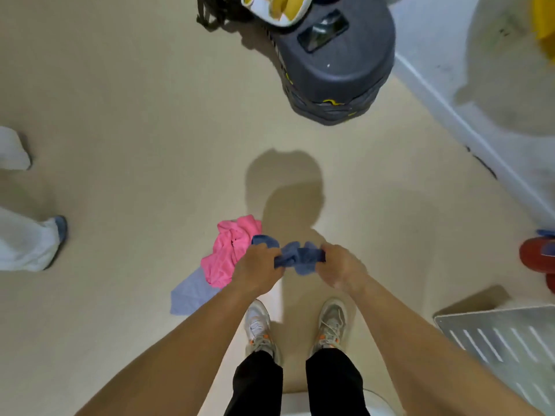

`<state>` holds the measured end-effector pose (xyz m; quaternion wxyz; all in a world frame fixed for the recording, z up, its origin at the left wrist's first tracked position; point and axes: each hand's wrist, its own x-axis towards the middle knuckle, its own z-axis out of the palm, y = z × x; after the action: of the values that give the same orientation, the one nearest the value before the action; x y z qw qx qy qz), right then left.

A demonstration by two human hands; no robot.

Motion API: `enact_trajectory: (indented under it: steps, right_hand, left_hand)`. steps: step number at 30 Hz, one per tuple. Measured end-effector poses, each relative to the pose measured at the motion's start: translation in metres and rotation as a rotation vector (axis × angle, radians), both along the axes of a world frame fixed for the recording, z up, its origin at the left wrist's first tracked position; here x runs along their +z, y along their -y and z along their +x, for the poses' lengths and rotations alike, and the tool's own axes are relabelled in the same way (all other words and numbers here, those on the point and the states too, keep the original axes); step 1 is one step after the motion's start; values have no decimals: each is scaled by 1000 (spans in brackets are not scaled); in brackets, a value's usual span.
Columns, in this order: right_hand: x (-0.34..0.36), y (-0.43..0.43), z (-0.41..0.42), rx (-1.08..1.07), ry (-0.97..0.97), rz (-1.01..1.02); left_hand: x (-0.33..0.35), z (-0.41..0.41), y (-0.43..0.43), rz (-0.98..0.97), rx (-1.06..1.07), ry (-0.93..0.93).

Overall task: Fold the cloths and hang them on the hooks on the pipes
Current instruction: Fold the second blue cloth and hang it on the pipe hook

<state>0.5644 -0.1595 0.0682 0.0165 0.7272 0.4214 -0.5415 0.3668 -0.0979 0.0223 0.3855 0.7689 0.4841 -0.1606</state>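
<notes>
A soft, dark blue cloth [297, 258] is bunched into a crumpled, twisted band and held in the air above the floor, in front of the person's waist. The left hand [258, 270] pinches one end and the right hand [342, 270] the other; each grip is closed tight on the fabric, fingers curled under and backs of the hands up. The cloth looks thick and fuzzy, with loose folds sagging between the hands.

Just left of the left hand, on the floor, lies a bright pink cloth [228, 250] in a rumpled heap. It rests partly on a flat, pale blue cloth [192, 294] with a pointed corner.

The floor [135, 145] is smooth, matte and beige. Below the hands are two pale lace-up trainers [257, 325] and black trouser legs.

Further ahead stands a rounded, dark grey plastic machine [339, 64] with yellow trim. At the lower right is a ridged metal plate [504, 334]; at the right edge, a round red object [537, 259]. At the left edge, another person's baggy white trouser leg [27, 244].
</notes>
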Motion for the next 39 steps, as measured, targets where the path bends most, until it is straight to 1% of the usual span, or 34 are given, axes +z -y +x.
enact_trajectory:
  steps: [4,8,10,12,14,16,19,24,27,29,31,33,35,39]
  right_hand:
    - [141,5,26,-81,31,139]
    - [255,34,39,-105,134,157]
    - [309,49,42,-175,198,206]
    - [359,68,40,-275,236,300]
    - [401,88,37,-385,255,422]
    - [433,109,33,-467,256,491]
    - [460,141,33,-597,264,548]
    - [487,198,49,-819,286,699]
    - [501,236,69,-870,318,725]
    - [508,266,87,-901,329,706]
    - [513,297,107,-898,336,662]
    - [519,327,128,-869,327,618]
    - [525,354,147,-853,331,592]
    - [542,401,181,-938,307,695]
  left_hand:
    - [129,24,-14,54,-36,70]
    - [247,41,-3,66,-48,133]
    - [297,44,8,109,-99,143]
    - [340,48,16,139,-121,173]
    - [376,57,23,171,-120,248]
    - [409,68,29,182,-105,302]
    - [450,92,44,138,-129,337]
    - [501,139,98,-155,-243,508]
    - [522,172,138,-326,-345,558]
    - [534,196,163,-382,-425,597]
    - [542,222,184,-363,-511,627]
    - [546,247,200,-261,-618,631]
    - [547,269,213,-173,-741,582]
    - [541,301,238,-82,-959,448]
